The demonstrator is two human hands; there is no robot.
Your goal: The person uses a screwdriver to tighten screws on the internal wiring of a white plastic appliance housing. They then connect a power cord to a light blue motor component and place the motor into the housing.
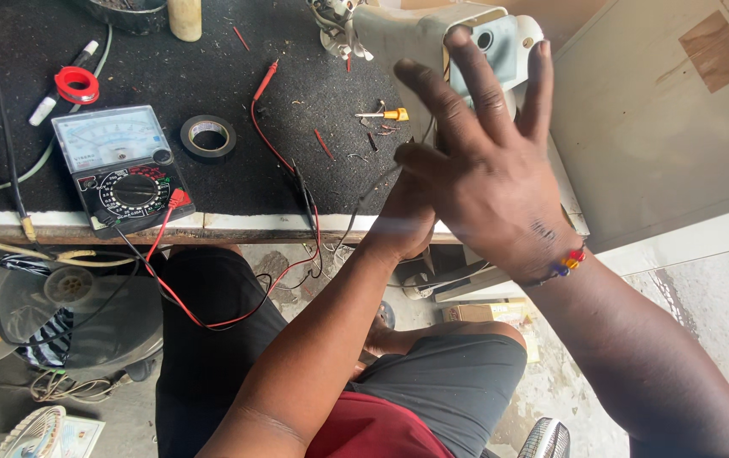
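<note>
My right hand (492, 161) is raised over the bench edge with its fingers spread, holding nothing; a beaded bracelet circles its wrist. It hovers in front of a pale plastic appliance housing (420, 38) that rests on the black bench mat (212, 76). My left hand (403, 225) reaches under the right hand toward that housing and is mostly hidden by it, so its grip does not show. Thin wires (356, 208) run down from the housing near my left hand.
An analogue multimeter (123, 165) lies at the bench's front left, its red lead (275, 153) and black lead trailing over the edge. A roll of black tape (208, 137), red tape ring (76, 85), small yellow-handled screwdriver (390, 114) and a fan (59, 305) below are nearby.
</note>
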